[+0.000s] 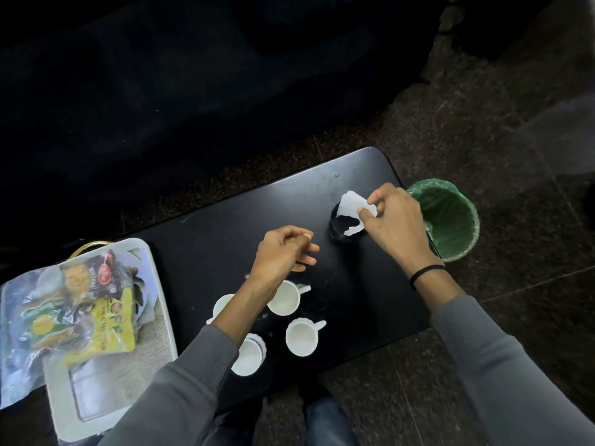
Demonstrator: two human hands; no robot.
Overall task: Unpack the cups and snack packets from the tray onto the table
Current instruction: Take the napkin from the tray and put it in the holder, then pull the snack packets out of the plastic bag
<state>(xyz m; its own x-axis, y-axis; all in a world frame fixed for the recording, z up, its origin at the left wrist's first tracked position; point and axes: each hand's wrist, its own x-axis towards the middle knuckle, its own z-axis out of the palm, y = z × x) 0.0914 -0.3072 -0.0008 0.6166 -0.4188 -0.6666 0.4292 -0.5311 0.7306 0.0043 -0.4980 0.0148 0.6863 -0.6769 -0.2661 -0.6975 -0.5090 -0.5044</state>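
Black glossy table (pixel 199 239), rounded corners, bare room at centre. Four white cups (pixel 302 337) cluster at near edge. Crinkly snack packets (pixel 106 320) on pale tray (pixel 161 336), left. Right hand (pixel 394 225) fingers pinch torn white paper (pixel 352 206) near far-right edge; left hand (pixel 283 252) fingers loosely curled, empty.

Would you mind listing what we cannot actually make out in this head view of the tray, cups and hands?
1. Leftmost white cup: partly covered by the left forearm.
2. Dark container under the white paper: black on the black table; contents unreadable.
3. Snack packets on the tray: overlapping and blurred; count unclear.
4. Left hand: fingers curled; anything held is too small to tell.
5. Green-lined bin: inside is shadowed.
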